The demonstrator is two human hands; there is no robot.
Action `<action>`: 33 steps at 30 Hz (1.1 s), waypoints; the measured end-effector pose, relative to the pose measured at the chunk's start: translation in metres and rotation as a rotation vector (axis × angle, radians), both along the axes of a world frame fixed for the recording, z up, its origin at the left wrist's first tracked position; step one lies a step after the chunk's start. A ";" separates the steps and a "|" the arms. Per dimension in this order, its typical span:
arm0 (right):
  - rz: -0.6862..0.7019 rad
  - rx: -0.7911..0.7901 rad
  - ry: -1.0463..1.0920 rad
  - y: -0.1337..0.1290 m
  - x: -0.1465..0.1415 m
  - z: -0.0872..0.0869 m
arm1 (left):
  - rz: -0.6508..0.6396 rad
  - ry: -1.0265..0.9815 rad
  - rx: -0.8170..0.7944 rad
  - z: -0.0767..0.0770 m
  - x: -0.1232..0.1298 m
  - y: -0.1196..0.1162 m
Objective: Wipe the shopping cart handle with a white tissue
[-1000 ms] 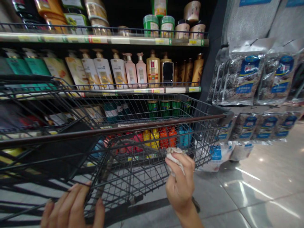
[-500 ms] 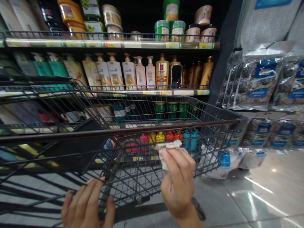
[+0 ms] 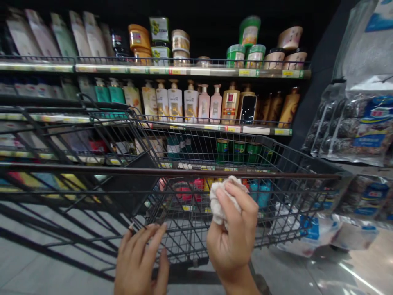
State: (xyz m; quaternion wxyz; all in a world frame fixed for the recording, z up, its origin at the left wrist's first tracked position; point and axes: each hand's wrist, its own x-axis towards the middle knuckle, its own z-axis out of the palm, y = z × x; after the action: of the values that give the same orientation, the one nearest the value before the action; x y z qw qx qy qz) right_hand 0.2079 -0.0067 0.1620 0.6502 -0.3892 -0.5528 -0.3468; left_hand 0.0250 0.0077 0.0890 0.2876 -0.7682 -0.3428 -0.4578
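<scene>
A dark wire shopping cart point(image 3: 181, 174) stands sideways across the view. My right hand point(image 3: 235, 237) is closed around a crumpled white cloth point(image 3: 219, 205), held against or just in front of the cart's near wire side, below its brownish top rail. Lower left, my left hand point(image 3: 143, 256) has its fingers stretched out and a little apart, with the thumb set off to the right. Its fingertips are at the cart's near side wires; whether they touch cannot be made out. Nothing shows in that hand.
Behind the cart stand store shelves point(image 3: 215, 71) with jars and pump bottles point(image 3: 190, 100). A phone-like dark rectangle point(image 3: 248, 110) leans among the bottles. Bagged goods point(image 3: 368, 127) hang at the right. Grey tiled floor point(image 3: 24, 250) shows below.
The view has shifted, so the shelves sit farther right and lower. My left hand has moved right, nearer my right hand. The cloth remains in my right hand, now bunched up more.
</scene>
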 end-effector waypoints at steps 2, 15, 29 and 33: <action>-0.033 -0.021 -0.014 0.001 -0.007 -0.001 | 0.013 0.031 -0.020 -0.001 0.000 -0.001; -0.054 -0.054 -0.011 -0.003 -0.006 -0.040 | 0.030 -0.036 -0.098 -0.014 0.000 -0.002; -0.100 -0.140 -0.200 0.010 -0.015 -0.038 | 0.009 -0.088 -0.096 -0.014 0.003 -0.002; -0.150 -0.088 -0.208 0.010 -0.009 -0.050 | 0.007 -0.097 -0.102 -0.014 0.004 -0.002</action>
State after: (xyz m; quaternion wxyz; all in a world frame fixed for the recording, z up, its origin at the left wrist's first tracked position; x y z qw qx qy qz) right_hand 0.1991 0.0032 0.1121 0.5441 -0.4195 -0.6012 -0.4082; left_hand 0.0290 0.0054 0.0749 0.2327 -0.7576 -0.3821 -0.4753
